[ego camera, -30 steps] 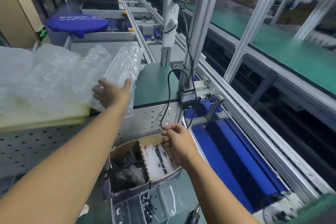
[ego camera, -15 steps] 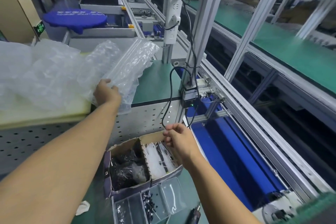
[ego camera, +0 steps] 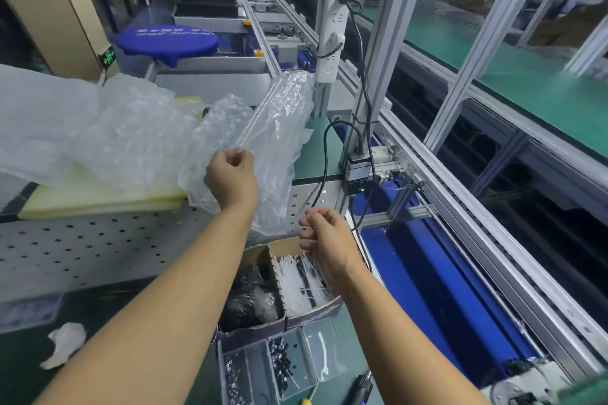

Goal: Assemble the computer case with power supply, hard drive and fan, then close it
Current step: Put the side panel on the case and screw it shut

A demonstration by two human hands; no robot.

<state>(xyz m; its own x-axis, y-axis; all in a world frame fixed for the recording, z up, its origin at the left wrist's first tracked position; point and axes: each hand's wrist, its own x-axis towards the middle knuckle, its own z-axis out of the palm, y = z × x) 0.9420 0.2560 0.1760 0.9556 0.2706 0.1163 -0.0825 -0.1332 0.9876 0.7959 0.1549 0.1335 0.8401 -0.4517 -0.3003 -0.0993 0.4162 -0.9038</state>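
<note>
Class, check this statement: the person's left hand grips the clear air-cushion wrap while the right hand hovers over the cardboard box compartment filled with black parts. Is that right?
Not quite. The head view shows the left hand gripping the air-cushion wrap, but the right hand hovers over the cardboard box compartment holding the white cable ties; the black parts fill the other compartment, to the left.

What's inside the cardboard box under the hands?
The cardboard box has two sections: crinkled black bags on the left, white zip ties on the right. The right hand covers some ties; anything underneath is hidden.
</note>
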